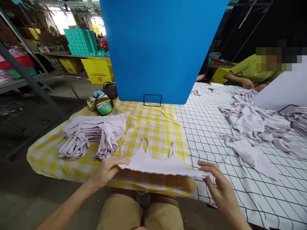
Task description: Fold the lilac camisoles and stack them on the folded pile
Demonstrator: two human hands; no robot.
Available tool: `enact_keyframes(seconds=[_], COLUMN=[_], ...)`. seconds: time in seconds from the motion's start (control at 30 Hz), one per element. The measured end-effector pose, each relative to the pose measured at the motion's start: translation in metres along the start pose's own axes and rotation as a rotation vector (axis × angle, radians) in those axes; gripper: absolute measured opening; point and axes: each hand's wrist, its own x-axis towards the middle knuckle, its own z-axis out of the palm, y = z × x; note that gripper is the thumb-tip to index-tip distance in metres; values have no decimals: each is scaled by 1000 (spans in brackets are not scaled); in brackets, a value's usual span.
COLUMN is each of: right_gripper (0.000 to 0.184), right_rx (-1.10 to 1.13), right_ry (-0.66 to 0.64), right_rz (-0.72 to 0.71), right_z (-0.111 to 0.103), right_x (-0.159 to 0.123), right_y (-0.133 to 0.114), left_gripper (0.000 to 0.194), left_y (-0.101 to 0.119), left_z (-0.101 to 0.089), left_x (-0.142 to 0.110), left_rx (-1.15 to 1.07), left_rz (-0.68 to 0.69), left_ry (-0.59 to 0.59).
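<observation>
A pale lilac bra top (pixel 153 164) with two thin straps stretches between my hands at the table's near edge, its straps lying away from me. My left hand (pixel 107 169) pinches its left end. At the other end, the thumb and fingers of my right hand (pixel 217 179) grip the right corner. Left of it lies a neat stack of the same lilac tops (pixel 96 126), their straps hanging in loops toward me. On the right, one loose lilac top (pixel 251 156) rests on the grid-patterned cloth.
A tall blue board (pixel 163 48) stands upright on a wire stand (pixel 153 100) at the back. Tape rolls (pixel 105 108) sit at the far left of the yellow checked cloth (pixel 144 124). A heap of lilac garments (pixel 259 118) lies right, near a co-worker in a green shirt (pixel 249 70).
</observation>
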Motion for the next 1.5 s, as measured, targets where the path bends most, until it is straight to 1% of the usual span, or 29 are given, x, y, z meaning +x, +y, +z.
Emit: enact_keyframes(seconds=[0.1, 0.17, 0.2, 0.27, 0.33, 0.4, 0.5, 0.57, 0.6, 0.63, 0.67, 0.73, 0.77, 0.8, 0.83, 0.87, 0.9, 0.93, 0.97, 1.0, 1.07, 1.13, 1.2, 1.23, 1.3, 1.37, 1.5], right_gripper=[14, 17, 18, 21, 26, 30, 30, 28, 26, 24, 22, 20, 20, 21, 24, 26, 30, 33, 40, 45, 52, 54, 53, 51, 46, 43, 45], right_rx=[143, 212, 237, 279, 292, 286, 238, 176, 150, 129, 116, 98, 110, 141, 194, 359, 548, 749, 953, 1114, 1372, 1524, 1607, 1629, 1648, 1640, 1600], right_ry=[82, 110, 113, 81, 9, -66, -144, -133, -108, -75, -42, 9, -10, -57, -152, -388, -596, -700, -764, -711, -502, -305, -203, -182, -176, -197, -225], right_rz=[46, 87, 106, 141, 180, 221, 326, 404, 424, 431, 428, 409, 400, 409, 420, 498, 629, 775, 900, 982, 1127, 1244, 1335, 1361, 1369, 1355, 1291], right_z=[-20, -32, -37, -41, -37, -23, 10, 31, 39, 45, 50, 59, 64, 72, 82, 94, 108, 122, 137, 151, 174, 188, 194, 195, 194, 192, 189], right_x=[26, 39, 43, 48, 53, 58, 73, 85, 89, 91, 90, 75, 60, 42, 20, -3, -25, -46, -64, -77, -90, -91, -88, -87, -89, -93, -103], right_y=[-35, -56, -64, -75, -77, -67, -36, -15, -8, -3, -2, -10, -18, -28, -38, -49, -58, -67, -75, -81, -90, -96, -98, -99, -100, -102, -104], left_gripper=[27, 28, 29, 32, 33, 33, 29, 22, 17, 18, 25, 38, 42, 44, 45, 46, 48, 49, 51, 52, 53, 53, 53, 53, 53, 54, 55], left_y=[31, 47, 51, 55, 50, 39, 12, -7, -15, -21, -26, -31, -31, -30, -28, -25, -23, -21, -19, -19, -19, -21, -22, -23, -22, -21, -21], left_z=[-26, -41, -46, -53, -54, -46, -24, -6, 2, 11, 18, 31, 37, 42, 47, 52, 56, 60, 62, 64, 66, 67, 66, 66, 66, 67, 68], left_x=[14, 17, 16, 14, 14, 21, 47, 67, 75, 82, 86, 87, 84, 81, 77, 72, 68, 64, 61, 58, 55, 53, 52, 52, 52, 54, 55], left_rx=[-40, -43, -51, -83, -110, -100, 38, 210, 236, 256, 271, 312, 341, 363, 376, 375, 361, 345, 335, 335, 360, 392, 410, 413, 421, 425, 418], left_rz=[-107, -156, -170, -201, -232, -263, -293, -325, -328, -329, -321, -265, -222, -175, -130, -91, -62, -38, -17, 0, 27, 45, 52, 53, 43, 25, -2], left_ry=[159, 266, 297, 304, 276, 241, 213, 211, 217, 227, 240, 248, 225, 179, 109, 21, -73, -165, -250, -319, -401, -422, -422, -424, -428, -443, -467])
